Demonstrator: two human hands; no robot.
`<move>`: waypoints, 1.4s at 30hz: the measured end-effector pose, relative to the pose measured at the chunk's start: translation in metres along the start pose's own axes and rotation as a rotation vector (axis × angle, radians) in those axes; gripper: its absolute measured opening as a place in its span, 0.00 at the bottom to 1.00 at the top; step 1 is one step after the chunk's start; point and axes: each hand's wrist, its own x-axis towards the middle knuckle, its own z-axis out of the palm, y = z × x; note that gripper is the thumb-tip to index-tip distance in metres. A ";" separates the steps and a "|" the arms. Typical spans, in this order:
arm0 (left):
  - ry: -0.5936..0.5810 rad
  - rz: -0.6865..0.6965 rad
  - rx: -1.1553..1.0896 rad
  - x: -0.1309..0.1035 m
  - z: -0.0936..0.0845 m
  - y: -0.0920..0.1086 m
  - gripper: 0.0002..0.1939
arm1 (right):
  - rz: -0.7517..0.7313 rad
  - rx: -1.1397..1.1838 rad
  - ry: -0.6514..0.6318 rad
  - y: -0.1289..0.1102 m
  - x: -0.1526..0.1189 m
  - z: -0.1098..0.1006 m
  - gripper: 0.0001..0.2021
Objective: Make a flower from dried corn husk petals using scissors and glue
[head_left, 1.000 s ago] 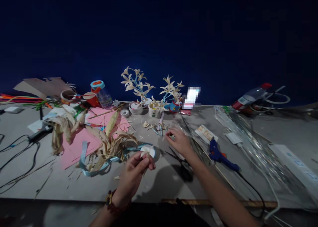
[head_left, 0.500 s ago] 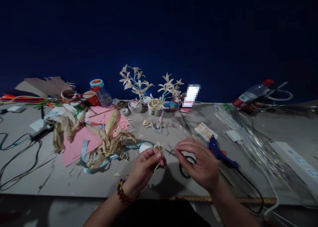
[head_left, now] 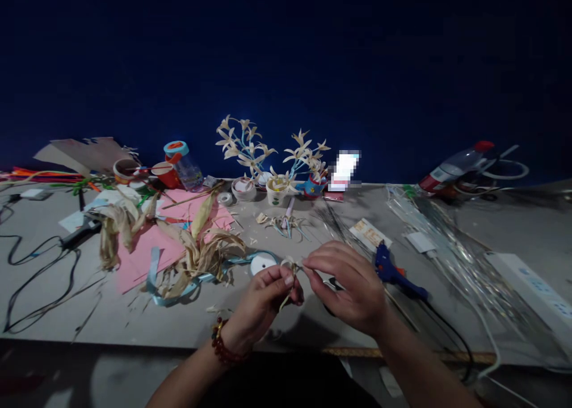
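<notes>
Near the table's front edge, my left hand (head_left: 272, 292) pinches a small pale husk flower (head_left: 292, 268) by its thin stem between thumb and fingers. My right hand (head_left: 344, 283) is beside it on the right, thumb and forefinger closed close to the flower; what they hold, if anything, is too small to name. Scissors (head_left: 331, 283) lie mostly hidden under my right hand. Behind my hands, finished pale flowers on blue stems (head_left: 245, 146) stand upright in small cups (head_left: 277, 195). A white ribbon spool (head_left: 263, 264) lies just behind my left hand.
Dry husks (head_left: 214, 256) and pink paper (head_left: 149, 253) spread over the left. A blue glue gun (head_left: 395, 271), a bundle of wires (head_left: 465, 253) and a power strip (head_left: 531, 289) lie right. A bottle (head_left: 456, 167) leans behind them.
My right hand has moved left, its fingertips now close to the flower in my left hand, and covers more of the scissors. The view has shifted slightly.
</notes>
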 end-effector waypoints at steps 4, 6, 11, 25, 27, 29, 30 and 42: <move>-0.020 0.011 0.005 -0.001 -0.001 -0.001 0.14 | -0.011 -0.007 -0.014 0.000 0.001 0.001 0.14; -0.028 0.014 0.006 -0.001 -0.002 -0.002 0.14 | -0.018 -0.010 -0.018 0.000 0.001 0.001 0.14; -0.034 0.015 -0.003 -0.001 -0.004 -0.002 0.12 | -0.023 -0.030 -0.037 0.001 0.000 0.003 0.13; -0.028 0.006 -0.015 -0.002 0.001 0.002 0.14 | -0.032 -0.070 0.004 0.002 0.002 0.010 0.11; -0.027 0.003 -0.013 -0.003 0.000 0.002 0.15 | -0.036 -0.080 0.011 0.001 0.002 0.011 0.11; -0.030 0.005 -0.018 -0.002 0.000 0.001 0.14 | -0.035 -0.082 0.014 0.001 0.001 0.011 0.10; -0.032 0.007 -0.022 -0.002 -0.001 0.001 0.14 | -0.029 -0.081 0.018 0.000 0.001 0.011 0.11; -0.070 0.050 -0.026 -0.004 -0.003 -0.001 0.13 | 0.015 -0.047 0.055 -0.016 -0.016 0.009 0.10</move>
